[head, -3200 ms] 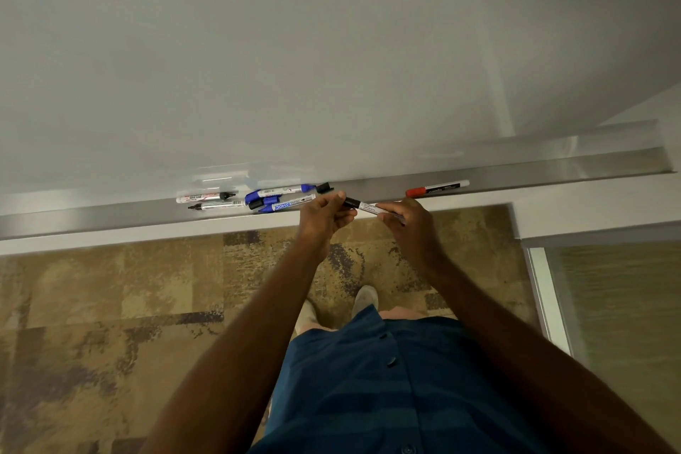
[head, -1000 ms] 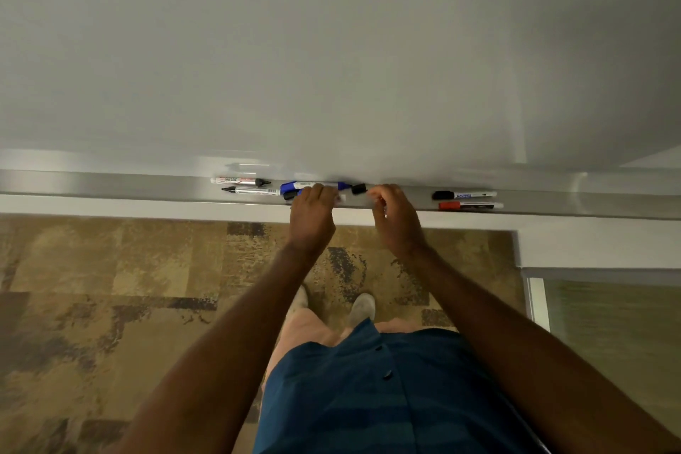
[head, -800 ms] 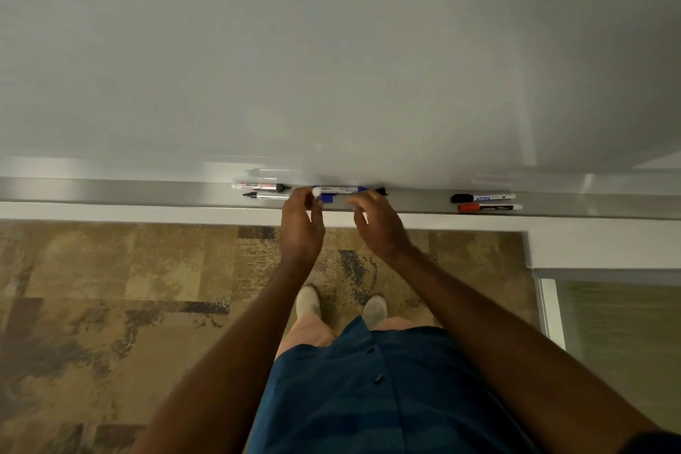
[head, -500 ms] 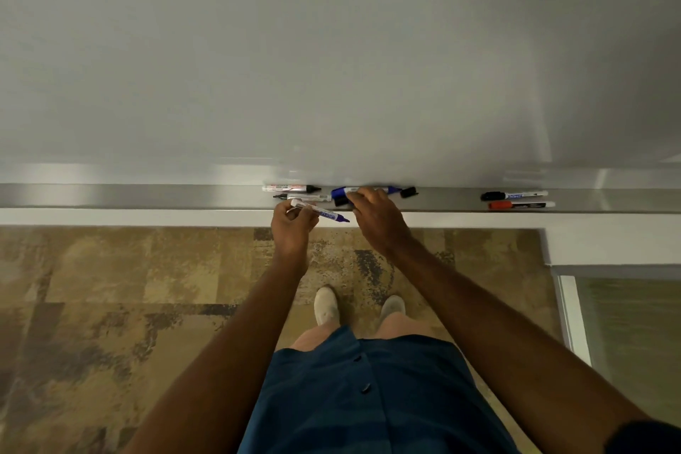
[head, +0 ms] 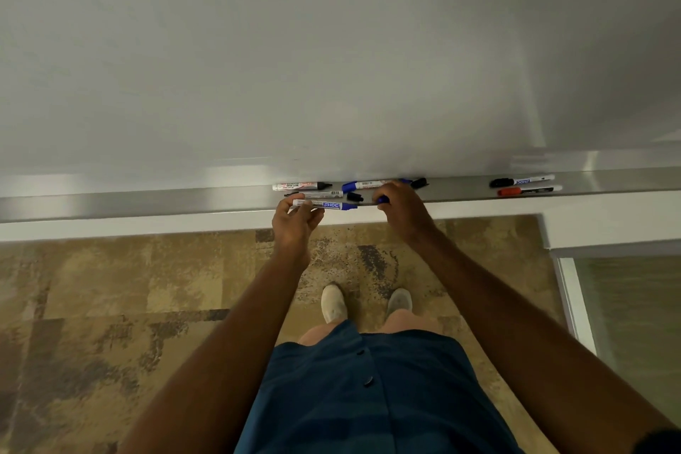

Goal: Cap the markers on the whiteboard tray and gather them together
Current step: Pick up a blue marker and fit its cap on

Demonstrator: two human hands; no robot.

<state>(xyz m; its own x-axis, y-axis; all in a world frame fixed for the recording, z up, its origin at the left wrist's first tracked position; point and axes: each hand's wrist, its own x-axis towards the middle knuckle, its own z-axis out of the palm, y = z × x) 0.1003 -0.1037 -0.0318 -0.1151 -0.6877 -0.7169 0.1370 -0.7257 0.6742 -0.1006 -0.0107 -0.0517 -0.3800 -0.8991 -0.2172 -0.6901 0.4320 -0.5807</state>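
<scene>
Blue ink shows at the bare tip of the uncapped blue marker (head: 324, 205), which is held level over the front lip of the whiteboard tray (head: 147, 201), tip pointing right, presumably so that a cap can be pushed straight onto it. It is pinched near its white tail end by the left hand (head: 296, 223), whose fingers are curled closed around the barrel. What looks like a blue cap (head: 383, 199) is just visible under the fingertips of the right hand (head: 403, 206); that hand is bent down onto the tray with its fingers partly closed, and whether the cap is actually gripped or only touched cannot be told. Between the two hands a small loose black cap (head: 354, 197) lies on the tray. Behind it, against the board, a second blue marker (head: 372, 184) is laid lengthwise, with another black cap (head: 419, 182) just beside its right end. To the left, a red-labelled marker (head: 300, 186) and a slimmer black-tipped marker (head: 315, 193) are laid side by side. Well apart on the right, a black-capped marker (head: 521, 181) and a red-capped marker (head: 528, 190) are paired, apparently capped already but not yet gathered with the rest.
</scene>
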